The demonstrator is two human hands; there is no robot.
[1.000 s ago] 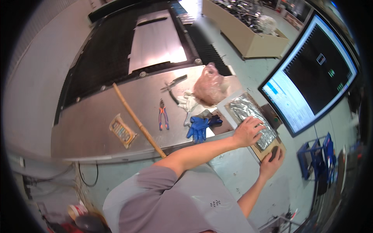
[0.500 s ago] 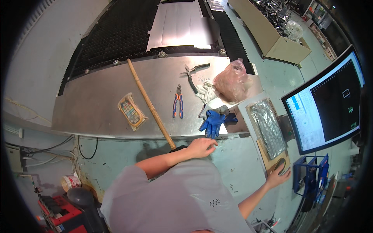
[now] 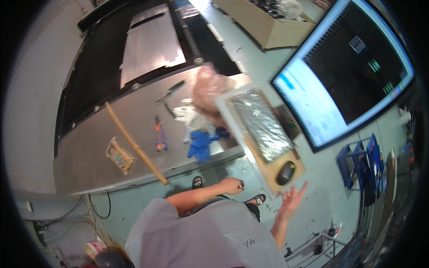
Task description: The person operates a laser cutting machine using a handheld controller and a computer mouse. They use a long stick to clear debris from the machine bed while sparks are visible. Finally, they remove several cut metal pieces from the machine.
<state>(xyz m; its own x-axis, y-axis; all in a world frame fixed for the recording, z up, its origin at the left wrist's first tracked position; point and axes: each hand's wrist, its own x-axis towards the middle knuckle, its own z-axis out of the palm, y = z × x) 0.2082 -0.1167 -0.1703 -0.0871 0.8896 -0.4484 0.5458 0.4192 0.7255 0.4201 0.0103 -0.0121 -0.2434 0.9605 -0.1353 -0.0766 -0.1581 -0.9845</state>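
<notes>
My left hand point(image 3: 231, 186) hangs in front of my body near the metal table's front edge, its fingers curled; a small dark spot shows at the fingertips, and I cannot make out what it is. My right hand point(image 3: 291, 199) is off the board's near end, fingers stretched, slightly blurred and holding nothing. Just beyond it, a black computer mouse point(image 3: 286, 173) rests on a brown board point(image 3: 263, 165). A keyboard wrapped in clear plastic point(image 3: 261, 125) lies further up that board. Beside the board stands a large lit monitor point(image 3: 339, 76).
On the metal table point(image 3: 89, 156) lie a wooden stick point(image 3: 136, 147), a plastic-wrapped remote control point(image 3: 119, 156), pliers point(image 3: 159, 134), dark-handled cutters point(image 3: 172, 91), blue gloves point(image 3: 201, 145) and a pinkish plastic bag point(image 3: 210, 89). A sheet of metal point(image 3: 149, 49) rests on the machine bed. A blue rack point(image 3: 362, 163) stands right.
My right hand has come off the mouse, its fingers now stretched out. The view has swung right, bringing the monitor closer. My left hand's fingers have curled in.
</notes>
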